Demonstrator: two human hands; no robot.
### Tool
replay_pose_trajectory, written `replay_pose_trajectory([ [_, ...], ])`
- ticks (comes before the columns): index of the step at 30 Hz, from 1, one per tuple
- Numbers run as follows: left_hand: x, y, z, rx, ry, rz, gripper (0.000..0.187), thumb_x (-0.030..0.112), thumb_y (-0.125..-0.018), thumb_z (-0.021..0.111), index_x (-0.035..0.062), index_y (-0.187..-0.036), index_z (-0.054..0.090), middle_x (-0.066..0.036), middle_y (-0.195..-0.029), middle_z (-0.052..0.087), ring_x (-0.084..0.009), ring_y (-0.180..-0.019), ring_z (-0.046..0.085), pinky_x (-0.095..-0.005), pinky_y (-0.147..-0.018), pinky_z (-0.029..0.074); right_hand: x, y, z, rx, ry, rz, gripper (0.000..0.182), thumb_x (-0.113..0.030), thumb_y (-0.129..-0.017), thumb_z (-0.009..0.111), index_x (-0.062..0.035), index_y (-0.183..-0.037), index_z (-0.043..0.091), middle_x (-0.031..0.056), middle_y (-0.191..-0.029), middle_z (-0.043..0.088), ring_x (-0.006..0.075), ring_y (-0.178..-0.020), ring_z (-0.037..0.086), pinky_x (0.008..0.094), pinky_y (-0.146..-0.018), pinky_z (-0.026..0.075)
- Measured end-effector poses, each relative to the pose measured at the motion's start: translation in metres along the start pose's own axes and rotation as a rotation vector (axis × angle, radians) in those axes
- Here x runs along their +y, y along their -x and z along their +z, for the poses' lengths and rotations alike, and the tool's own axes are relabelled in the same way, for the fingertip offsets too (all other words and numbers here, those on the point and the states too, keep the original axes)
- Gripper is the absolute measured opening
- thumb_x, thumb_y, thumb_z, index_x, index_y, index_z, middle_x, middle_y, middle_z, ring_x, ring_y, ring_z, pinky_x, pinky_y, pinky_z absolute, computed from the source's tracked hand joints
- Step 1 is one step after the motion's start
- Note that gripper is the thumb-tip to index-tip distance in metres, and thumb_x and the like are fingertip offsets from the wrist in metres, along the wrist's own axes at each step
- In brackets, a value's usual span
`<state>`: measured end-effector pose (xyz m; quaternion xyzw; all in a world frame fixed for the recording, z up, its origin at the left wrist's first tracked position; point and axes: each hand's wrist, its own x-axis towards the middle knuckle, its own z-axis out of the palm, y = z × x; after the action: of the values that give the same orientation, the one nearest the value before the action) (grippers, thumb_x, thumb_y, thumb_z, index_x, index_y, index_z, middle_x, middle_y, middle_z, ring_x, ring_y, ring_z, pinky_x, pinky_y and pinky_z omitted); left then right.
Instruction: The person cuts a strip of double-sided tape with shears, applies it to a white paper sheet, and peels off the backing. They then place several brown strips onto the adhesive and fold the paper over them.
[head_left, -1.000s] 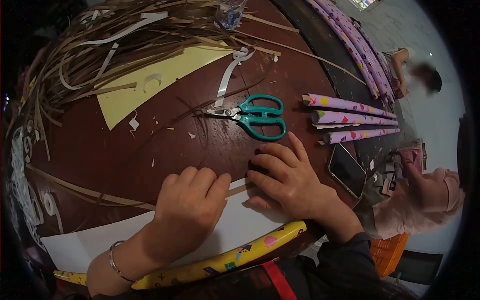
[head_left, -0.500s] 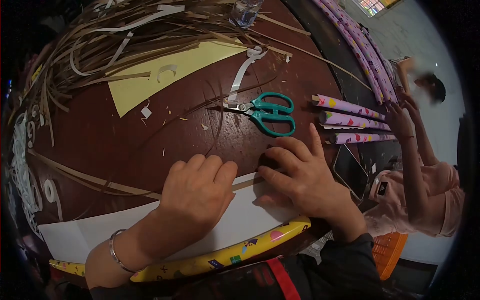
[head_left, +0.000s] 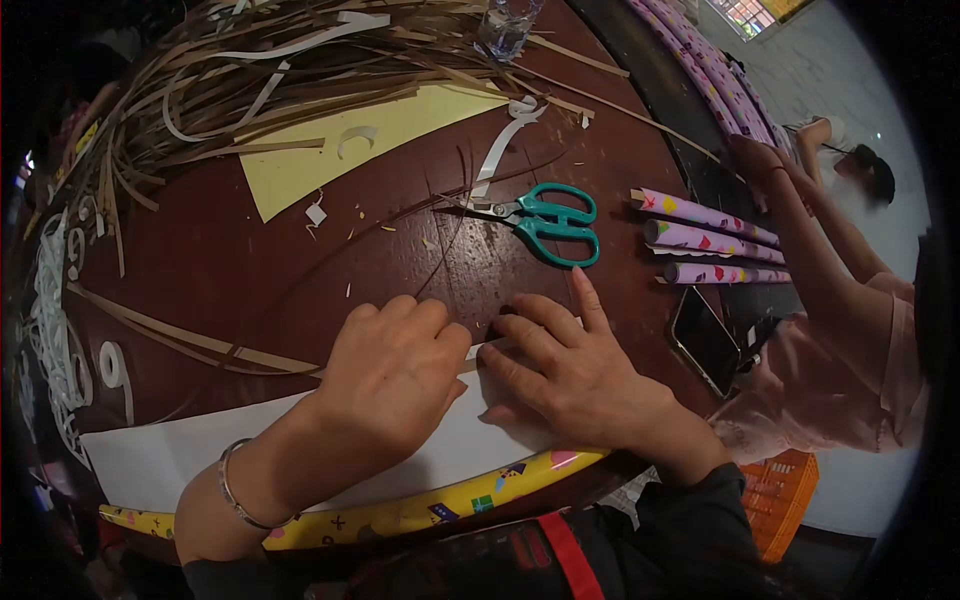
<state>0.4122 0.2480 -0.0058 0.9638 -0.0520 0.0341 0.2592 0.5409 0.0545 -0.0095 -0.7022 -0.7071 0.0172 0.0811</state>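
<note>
A sheet of yellow patterned wrapping paper (head_left: 455,415) lies white side up along the table's near edge. Its printed yellow side (head_left: 400,518) curls up in front of me. My left hand (head_left: 395,375) is closed in a fist over the sheet's far edge; whatever its fingers hold is hidden. Close beside it, my right hand (head_left: 570,375) rests on the same edge, fingers spread and forefinger tip on a narrow strip (head_left: 476,351) there. Beyond my hands lie teal-handled scissors (head_left: 545,222), blades slightly apart.
Brown paper strips (head_left: 330,70) pile at the back left, beside a yellow sheet (head_left: 290,180). A tape roll (head_left: 113,365) lies at left. Pink patterned rolls (head_left: 710,237) and a phone (head_left: 705,340) are at right, near another person's arm (head_left: 830,240). A clear cup (head_left: 505,28) stands behind.
My right hand has slid left along the paper's edge, closer to my left hand, which stays closed. At right, the other person's arms have shifted further back over the table.
</note>
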Motion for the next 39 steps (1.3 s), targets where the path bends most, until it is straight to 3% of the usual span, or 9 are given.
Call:
replay_pose_trajectory([
  [11, -0.002, 0.002, 0.008, -0.008, -0.003, 0.066, 0.025, 0.009, -0.077, 0.075, 0.0114, -0.101, 0.068, -0.004, -0.090, 0.057, -0.0236, -0.086, 0.056, -0.0382, -0.075, 0.041, 0.000, 0.006, 0.005, 0.029, -0.015, 0.025, 0.049, -0.038, -0.081, 0.075, -0.0039, -0.115, 0.065, 0.0145, -0.118, 0.055, 0.0348, -0.124, 0.049, 0.0713, -0.109, 0.025],
  [20, -0.007, 0.005, -0.050, -0.025, -0.136, -0.080, 0.025, 0.008, -0.079, 0.073, 0.0084, -0.103, 0.067, -0.006, -0.094, 0.062, -0.0275, -0.091, 0.060, -0.0393, -0.079, 0.045, -0.019, 0.003, -0.024, 0.002, 0.083, -0.002, 0.046, -0.032, -0.082, 0.072, -0.0014, -0.116, 0.065, 0.0173, -0.119, 0.057, 0.0355, -0.121, 0.052, 0.0655, -0.106, 0.034],
  [22, -0.009, 0.005, -0.052, -0.011, -0.135, -0.075, 0.021, 0.007, -0.079, 0.073, 0.0075, -0.099, 0.067, -0.007, -0.091, 0.062, -0.0291, -0.088, 0.060, -0.0400, -0.076, 0.046, -0.029, 0.005, -0.028, 0.015, 0.060, 0.047, 0.055, -0.029, -0.071, 0.079, -0.0039, -0.118, 0.065, 0.0145, -0.122, 0.059, 0.0345, -0.120, 0.055, 0.0587, -0.108, 0.037],
  [23, -0.010, 0.005, -0.052, 0.004, -0.130, -0.067, 0.017, 0.007, -0.078, 0.073, 0.0066, -0.095, 0.068, -0.008, -0.088, 0.063, -0.0307, -0.085, 0.061, -0.0408, -0.074, 0.047, -0.033, 0.004, -0.027, 0.016, 0.064, 0.044, 0.055, -0.029, -0.071, 0.079, -0.0039, -0.118, 0.065, 0.0145, -0.122, 0.059, 0.0345, -0.120, 0.055, 0.0587, -0.108, 0.037],
  [25, -0.013, 0.006, -0.051, -0.020, -0.120, -0.060, 0.013, 0.008, -0.078, 0.073, 0.0059, -0.090, 0.068, -0.008, -0.085, 0.063, -0.0317, -0.083, 0.061, -0.0417, -0.073, 0.048, -0.039, 0.000, -0.023, 0.098, 0.007, 0.052, 0.048, -0.025, -0.070, 0.079, -0.0021, -0.110, 0.066, 0.0138, -0.115, 0.061, 0.0337, -0.111, 0.059, 0.0515, -0.098, 0.047],
  [26, -0.014, 0.006, -0.051, -0.050, -0.110, -0.053, 0.011, 0.009, -0.077, 0.074, 0.0052, -0.086, 0.069, -0.009, -0.082, 0.063, -0.0326, -0.082, 0.062, -0.0427, -0.071, 0.049, -0.040, -0.002, -0.017, 0.101, 0.008, 0.052, 0.048, -0.025, -0.070, 0.079, -0.0021, -0.110, 0.066, 0.0138, -0.115, 0.061, 0.0337, -0.111, 0.059, 0.0515, -0.098, 0.047],
  [28, -0.017, 0.008, -0.052, -0.069, -0.115, -0.034, 0.012, 0.011, -0.076, 0.075, 0.0047, -0.084, 0.068, -0.010, -0.081, 0.063, -0.0330, -0.081, 0.062, -0.0433, -0.071, 0.049, -0.039, -0.006, -0.001, 0.160, -0.048, -0.027, 0.030, -0.022, -0.077, 0.073, -0.0015, -0.098, 0.065, 0.0122, -0.100, 0.060, 0.0302, -0.100, 0.058, 0.0427, -0.087, 0.049],
  [31, -0.016, 0.010, -0.052, -0.119, -0.091, -0.010, 0.015, 0.015, -0.075, 0.077, 0.0048, -0.082, 0.068, -0.010, -0.080, 0.062, -0.0323, -0.082, 0.062, -0.0435, -0.071, 0.048, -0.037, -0.006, 0.009, 0.171, -0.099, -0.043, 0.031, -0.018, -0.071, 0.079, -0.0020, -0.095, 0.066, 0.0111, -0.102, 0.063, 0.0319, -0.097, 0.062, 0.0413, -0.081, 0.054],
  [39, -0.007, 0.013, -0.023, -0.093, -0.179, -0.092, 0.018, 0.023, -0.076, 0.079, 0.0084, -0.081, 0.070, -0.007, -0.087, 0.063, -0.0264, -0.089, 0.061, -0.0411, -0.076, 0.043, -0.036, -0.003, 0.011, 0.234, -0.171, 0.024, 0.023, -0.012, -0.073, 0.078, -0.0009, -0.091, 0.067, 0.0106, -0.094, 0.065, 0.0308, -0.088, 0.065, 0.0381, -0.071, 0.056],
])
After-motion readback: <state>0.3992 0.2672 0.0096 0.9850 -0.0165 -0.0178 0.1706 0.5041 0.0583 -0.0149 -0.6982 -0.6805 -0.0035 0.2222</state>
